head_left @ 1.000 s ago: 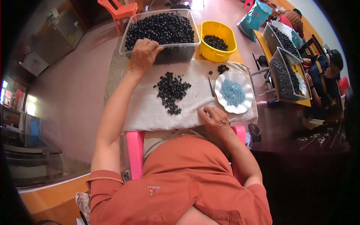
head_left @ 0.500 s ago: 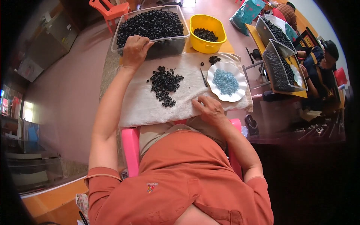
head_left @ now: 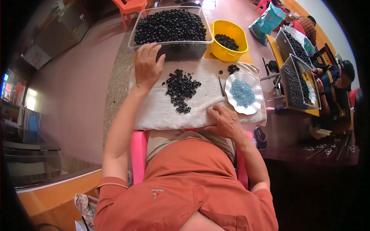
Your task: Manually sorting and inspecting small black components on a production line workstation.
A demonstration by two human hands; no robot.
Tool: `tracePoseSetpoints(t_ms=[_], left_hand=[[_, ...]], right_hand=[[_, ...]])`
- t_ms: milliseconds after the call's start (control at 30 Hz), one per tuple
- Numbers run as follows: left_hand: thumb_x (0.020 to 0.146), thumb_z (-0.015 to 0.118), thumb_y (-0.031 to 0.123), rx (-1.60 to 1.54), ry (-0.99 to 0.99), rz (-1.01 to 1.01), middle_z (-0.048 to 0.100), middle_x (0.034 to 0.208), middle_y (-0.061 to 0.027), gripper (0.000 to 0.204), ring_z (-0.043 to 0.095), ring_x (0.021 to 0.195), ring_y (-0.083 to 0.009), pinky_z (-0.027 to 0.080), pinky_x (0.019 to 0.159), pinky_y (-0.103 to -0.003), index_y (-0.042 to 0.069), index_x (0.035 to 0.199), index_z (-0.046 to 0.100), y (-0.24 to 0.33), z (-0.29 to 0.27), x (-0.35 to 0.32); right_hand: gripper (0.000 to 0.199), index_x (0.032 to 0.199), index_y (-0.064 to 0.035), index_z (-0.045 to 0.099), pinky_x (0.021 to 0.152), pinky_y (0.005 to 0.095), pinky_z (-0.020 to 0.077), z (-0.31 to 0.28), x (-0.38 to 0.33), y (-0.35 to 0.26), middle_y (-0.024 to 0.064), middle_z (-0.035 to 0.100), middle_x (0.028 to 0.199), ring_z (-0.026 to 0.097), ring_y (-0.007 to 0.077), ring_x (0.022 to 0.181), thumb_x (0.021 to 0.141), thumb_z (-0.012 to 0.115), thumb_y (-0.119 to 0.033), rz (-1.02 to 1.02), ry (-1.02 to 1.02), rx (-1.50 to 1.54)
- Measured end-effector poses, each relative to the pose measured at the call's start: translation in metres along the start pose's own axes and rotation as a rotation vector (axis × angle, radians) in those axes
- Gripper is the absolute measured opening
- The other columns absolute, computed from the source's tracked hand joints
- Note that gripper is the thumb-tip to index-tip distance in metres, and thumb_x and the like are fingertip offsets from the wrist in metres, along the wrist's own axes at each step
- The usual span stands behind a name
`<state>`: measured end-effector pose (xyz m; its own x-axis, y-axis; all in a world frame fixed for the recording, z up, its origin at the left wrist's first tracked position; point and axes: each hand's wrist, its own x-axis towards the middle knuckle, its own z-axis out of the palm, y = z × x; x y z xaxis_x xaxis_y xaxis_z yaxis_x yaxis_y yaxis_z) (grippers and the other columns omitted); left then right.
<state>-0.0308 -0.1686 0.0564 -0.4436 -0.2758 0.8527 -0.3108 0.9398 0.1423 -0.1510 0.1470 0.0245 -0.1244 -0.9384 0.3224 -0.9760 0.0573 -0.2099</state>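
Head camera view, with places given from a loose pile of black rings (head_left: 181, 86) on a pale cloth (head_left: 154, 117): left of the pile and slightly beyond it, the left hand (head_left: 148, 66) is raised at the near side of a clear bin (head_left: 181, 52). Its fingers lie close together, pointing away from the body, with the thumb standing apart and nothing visible between; whether the fingertips touch the rim cannot be told. The bin, straight beyond the pile, holds a heap of black rings, its walls probably there to contain them. Right of the pile lie dark tweezers (head_left: 221, 86), probably kept within reach. Nearer the body, right of the pile, the right hand (head_left: 226, 122) rests at the cloth's edge, fingers curled, perhaps steadying it; whether they pinch anything cannot be told. Beyond and right of the pile stands a yellow tub (head_left: 228, 56) of black rings, with a small cluster (head_left: 233, 69) before it. Farther right of the pile, a white scalloped plate (head_left: 257, 92) holds pale blue beads (head_left: 242, 92), perhaps to stop them scattering.
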Motion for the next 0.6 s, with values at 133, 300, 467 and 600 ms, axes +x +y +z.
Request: tracePoseSetpoints(t_ms=[133,300,467,600], left_hand=[[0.077,0.073,0.011,-0.086,0.036,-0.160,0.063,0.109,-0.0105,0.033,0.057,0.105,-0.0308,0.044,0.094,-0.040,0.006,0.108,0.063,0.015,0.002,-0.031],[0.078,0.072,0.007,-0.323,-0.033,-0.434,0.065,0.102,-0.0124,0.032,0.062,0.096,-0.0303,0.049,0.084,-0.038,0.004,0.108,0.063,0.035,0.002,-0.059],[0.080,0.071,0.006,-0.495,-0.032,-0.611,0.065,0.098,-0.0132,0.027,0.065,0.090,-0.0277,0.053,0.076,-0.035,0.002,0.106,0.065,0.040,0.008,-0.069],[0.082,0.070,0.006,-0.508,-0.062,-0.626,0.067,0.095,-0.0138,0.024,0.067,0.083,-0.0239,0.055,0.073,-0.032,0.000,0.105,0.065,0.045,0.008,-0.079]], right_hand=[[0.034,0.107,-0.0044,0.065,0.068,0.0374,0.0514,0.000,0.016,0.004,0.0110,0.063,0.099,0.064,0.0292,0.079,0.080,0.073,-0.024,0.067,-0.100,0.187],[0.025,0.103,-0.0029,0.067,0.063,0.0367,0.0509,0.026,0.042,0.012,0.0119,0.064,0.097,0.064,0.0293,0.069,0.085,0.070,-0.019,0.096,0.049,0.346],[0.024,0.109,-0.0058,0.066,0.068,0.0378,0.0509,0.033,0.078,0.011,0.0125,0.063,0.101,0.064,0.0319,0.076,0.086,0.067,-0.014,0.087,0.113,0.340],[0.028,0.114,-0.0089,0.065,0.070,0.0396,0.0508,0.041,0.099,0.008,0.0128,0.062,0.102,0.064,0.0335,0.079,0.087,0.066,-0.014,0.066,0.053,0.316]])
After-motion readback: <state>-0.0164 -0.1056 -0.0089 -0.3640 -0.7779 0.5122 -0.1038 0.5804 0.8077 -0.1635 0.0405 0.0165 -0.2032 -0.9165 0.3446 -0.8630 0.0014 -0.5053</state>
